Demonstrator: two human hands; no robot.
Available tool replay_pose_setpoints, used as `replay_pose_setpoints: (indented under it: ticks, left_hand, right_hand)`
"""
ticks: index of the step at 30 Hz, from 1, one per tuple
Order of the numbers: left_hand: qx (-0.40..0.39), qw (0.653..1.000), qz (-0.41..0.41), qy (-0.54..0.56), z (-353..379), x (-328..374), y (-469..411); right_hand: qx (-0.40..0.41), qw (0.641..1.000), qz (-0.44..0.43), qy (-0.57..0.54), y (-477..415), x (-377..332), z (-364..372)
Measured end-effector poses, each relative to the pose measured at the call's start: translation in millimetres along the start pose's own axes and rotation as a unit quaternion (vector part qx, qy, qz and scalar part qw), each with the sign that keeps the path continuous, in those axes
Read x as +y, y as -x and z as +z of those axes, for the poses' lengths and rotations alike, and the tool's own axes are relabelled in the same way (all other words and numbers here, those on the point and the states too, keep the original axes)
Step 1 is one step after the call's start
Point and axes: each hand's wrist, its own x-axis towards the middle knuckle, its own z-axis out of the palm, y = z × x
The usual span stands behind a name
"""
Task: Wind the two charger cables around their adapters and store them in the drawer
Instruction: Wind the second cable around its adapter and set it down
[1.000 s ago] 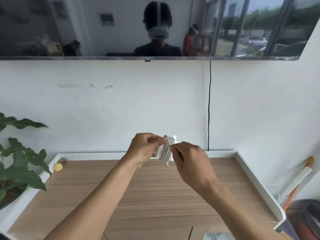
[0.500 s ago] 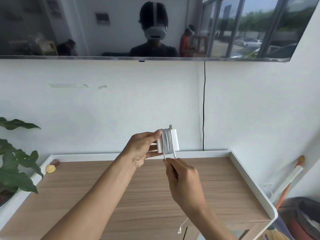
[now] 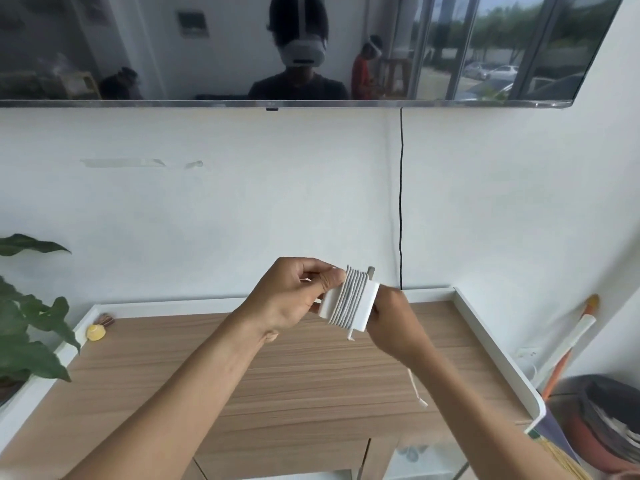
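Nearest the camera, below the front edge of the table [image 3: 311, 382], there is a gap that may be the open drawer, but too little of it shows to be sure. Above the wooden top, both hands work in the air. The left hand [image 3: 294, 299] has its fingers [image 3: 334, 277] closed on one end of the white adapter [image 3: 363, 306], holding it tilted. The cable [image 3: 349, 296] sits in neat turns around the adapter's middle. The right hand [image 3: 391, 320] is partly behind the adapter, its fingers curled there; it seems to be guiding the cable, though the grip itself is hidden. A short loose tail of cable hangs below the right wrist, ending in its plug [image 3: 422, 402].

Judging by this, the first winding is nearly done: only that tail is left to wrap or tuck. Stowing it in the drawer is not yet done, and the second charger is nowhere in view, so I cannot tell its state.

Farther back, a small yellow object [image 3: 96, 332] lies in the table's left corner, beside a plant [image 3: 24, 323]. Beyond, a black wire [image 3: 401, 202] runs down the white wall
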Motion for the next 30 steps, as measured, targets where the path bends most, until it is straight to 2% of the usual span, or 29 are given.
replay_pose_setpoints:
  ticks: [6, 8, 11, 16, 19, 22, 24, 30]
  left_hand:
    - [-0.021, 0.975, 0.016, -0.219, -5.8, -23.4, 5.9]
    - [0.002, 0.964, 0.014, -0.266, -7.1, -31.6, 6.6]
    - [0.039, 0.961, 0.011, -0.274, -11.3, -38.6, 5.9]
    - [0.108, 0.986, -0.023, -0.128, -15.9, -38.9, -2.8]
    - [0.128, 0.99, -0.048, -0.044, -13.5, -34.1, -5.0]
    - [0.101, 0.98, -0.132, 0.11, -12.5, -30.5, -2.3]
    - [0.072, 0.969, -0.167, 0.17, -11.5, -29.8, -1.1]
    - [0.036, 0.951, -0.162, 0.26, -10.7, -23.6, -3.2]
  right_hand:
    - [-0.146, 0.988, -0.011, 0.045, -32.3, -14.3, -36.0]
    - [-0.158, 0.986, 0.014, 0.059, -38.5, -23.6, -47.7]
    - [-0.146, 0.985, 0.018, 0.085, -34.8, -38.5, -56.6]
    - [-0.084, 0.98, -0.081, 0.159, -6.4, -66.4, -31.7]
    - [-0.032, 0.985, -0.092, 0.139, 12.5, -71.8, -16.1]
    - [0.005, 0.991, -0.084, 0.108, 30.2, -69.8, -2.4]
    - [0.028, 0.993, -0.074, 0.093, 41.0, -65.8, 7.9]
    - [0.056, 0.997, -0.048, 0.03, 68.4, -48.7, 35.0]
